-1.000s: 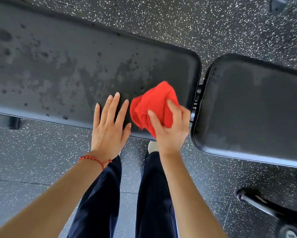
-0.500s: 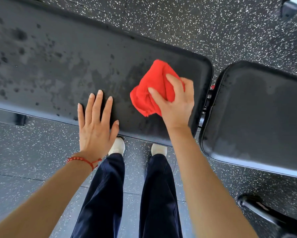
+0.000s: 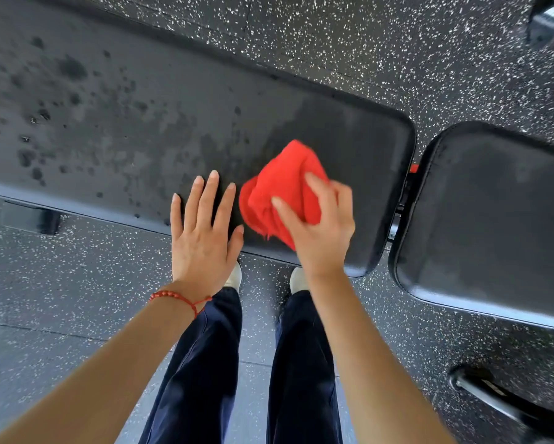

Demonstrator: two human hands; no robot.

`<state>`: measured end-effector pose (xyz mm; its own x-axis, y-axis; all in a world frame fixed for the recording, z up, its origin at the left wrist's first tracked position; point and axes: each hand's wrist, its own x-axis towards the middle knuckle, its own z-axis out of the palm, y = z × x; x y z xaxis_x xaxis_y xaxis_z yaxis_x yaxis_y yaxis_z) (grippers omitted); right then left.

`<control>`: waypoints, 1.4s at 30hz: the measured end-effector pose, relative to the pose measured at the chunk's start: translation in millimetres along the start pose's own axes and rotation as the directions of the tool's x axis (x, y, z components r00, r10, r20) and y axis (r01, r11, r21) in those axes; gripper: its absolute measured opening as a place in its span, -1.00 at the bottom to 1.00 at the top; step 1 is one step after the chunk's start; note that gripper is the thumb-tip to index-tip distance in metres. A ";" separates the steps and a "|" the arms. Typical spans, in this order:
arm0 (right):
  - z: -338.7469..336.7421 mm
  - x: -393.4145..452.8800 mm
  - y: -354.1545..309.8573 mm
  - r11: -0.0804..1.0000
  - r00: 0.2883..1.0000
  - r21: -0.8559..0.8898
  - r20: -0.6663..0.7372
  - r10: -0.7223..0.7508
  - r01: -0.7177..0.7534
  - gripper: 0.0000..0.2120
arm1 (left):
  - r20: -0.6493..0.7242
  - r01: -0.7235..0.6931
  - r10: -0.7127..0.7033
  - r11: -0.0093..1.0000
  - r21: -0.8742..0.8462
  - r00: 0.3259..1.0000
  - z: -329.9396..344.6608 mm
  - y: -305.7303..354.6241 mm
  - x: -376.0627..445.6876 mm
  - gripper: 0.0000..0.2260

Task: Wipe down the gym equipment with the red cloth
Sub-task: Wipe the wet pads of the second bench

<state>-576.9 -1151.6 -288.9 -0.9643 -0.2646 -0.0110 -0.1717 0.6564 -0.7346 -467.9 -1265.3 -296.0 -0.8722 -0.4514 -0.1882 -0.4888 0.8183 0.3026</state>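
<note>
Since the earlier frame, the crumpled red cloth came back toward the near edge of the long black padded bench, whose surface is spotted with wet marks at 10 o'clock. Dark speckled rubber floor surrounds it; a second black pad lies at 3 o'clock. The right hand grips the cloth with curled fingers. The left hand rests flat with straight fingers, just beside the cloth at 9 o'clock.

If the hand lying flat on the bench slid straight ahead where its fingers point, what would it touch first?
Probably just more of the long bench pad. The left hand points up across its blotchy surface, with the red cloth off to its right. Past the far edge is speckled floor.
</note>
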 end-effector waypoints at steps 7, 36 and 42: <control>0.5 -52.9 3.0 0.996 0.995 -0.007 0.048 -0.093 0.093 -0.58 | -0.006 -0.098 0.098 0.994 -0.037 0.995 -11.1 -26.3 -2.7 -0.56; 49.4 7.9 -43.2 0.989 0.976 0.027 0.163 -0.146 0.144 -0.56 | -0.088 0.087 -0.092 0.994 -0.060 0.992 -21.8 -57.4 18.1 -0.57; 44.7 -46.0 -38.4 0.977 0.961 0.011 0.179 -0.209 0.211 -0.59 | -0.115 0.088 -0.092 0.995 -0.039 0.989 -32.1 -87.3 16.7 -0.57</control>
<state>-517.0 -1196.2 -290.4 -0.8550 -0.5182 0.0217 -0.3690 0.5784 -0.7275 -440.4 -1355.7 -295.6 -0.8196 -0.5628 -0.1070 -0.5642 0.7606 0.3210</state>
